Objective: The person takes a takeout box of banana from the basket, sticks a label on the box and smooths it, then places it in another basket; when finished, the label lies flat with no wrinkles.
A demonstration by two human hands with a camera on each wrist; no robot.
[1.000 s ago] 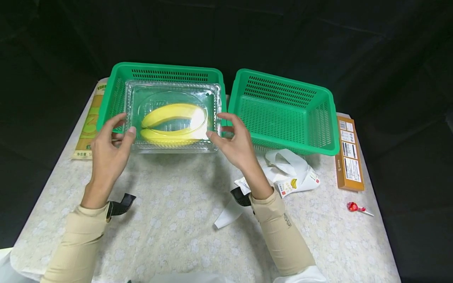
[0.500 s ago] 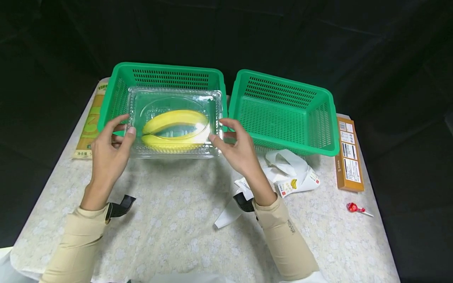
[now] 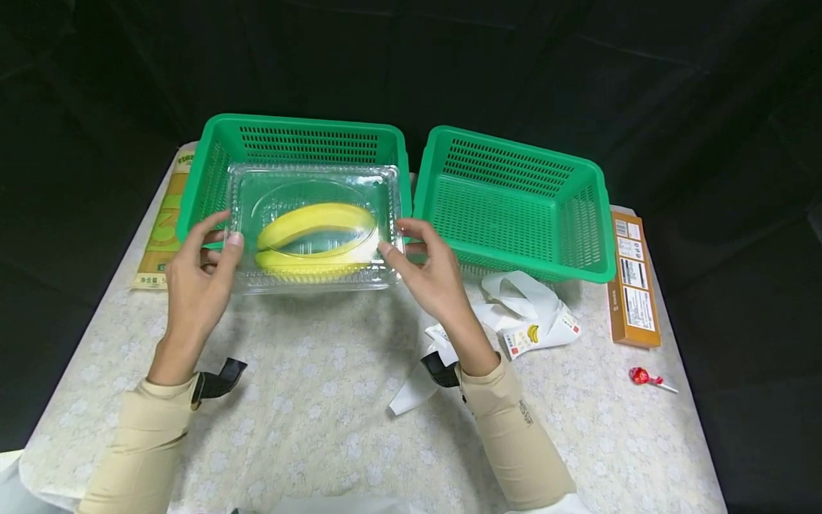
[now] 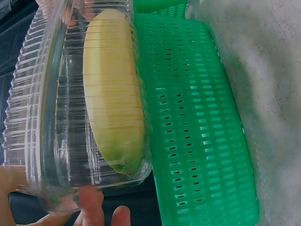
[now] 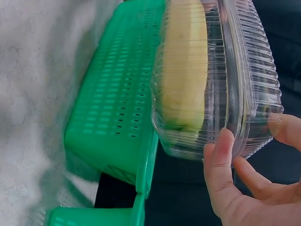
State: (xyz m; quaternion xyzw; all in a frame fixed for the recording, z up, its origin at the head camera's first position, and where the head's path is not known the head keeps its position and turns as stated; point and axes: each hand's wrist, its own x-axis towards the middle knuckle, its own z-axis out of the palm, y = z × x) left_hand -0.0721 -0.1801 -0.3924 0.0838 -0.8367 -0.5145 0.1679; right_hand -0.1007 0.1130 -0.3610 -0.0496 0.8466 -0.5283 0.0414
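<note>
Starting at the far left with a flat yellow-green bag (image 3: 160, 232), lying on the table (image 3: 308, 400) right beside the left basket (image 3: 308, 123). Then gripping the left end of a see-through box (image 3: 321, 240) with the left hand (image 3: 199, 282), with bent fingers and a thumb by the near corner, spread just as wide as the box edge. In the middle, holding that box up over the near side of the left basket; cannot tell how high. Just brought a little closer to the near side of the table over the last second, with both hands moving along together. Probably meaning work still in hand, with the box not put down yet.

Looking shiny and thin, with bumpy ribs round the sides, a big oval in the lid and a white shine near the right end. Seeming to be closed. Showing two yellow bananas (image 3: 315, 218) inside, lying one in front of the other, with a green tip.

Pinching the right end the same way with the right hand (image 3: 432, 275), with bent fingers along the side. Going on to the right basket (image 3: 514, 147), then a crumpled white wrapper (image 3: 546, 328) in front of it, then an orange carton (image 3: 632, 282), and last a red lollipop (image 3: 638, 375).
</note>
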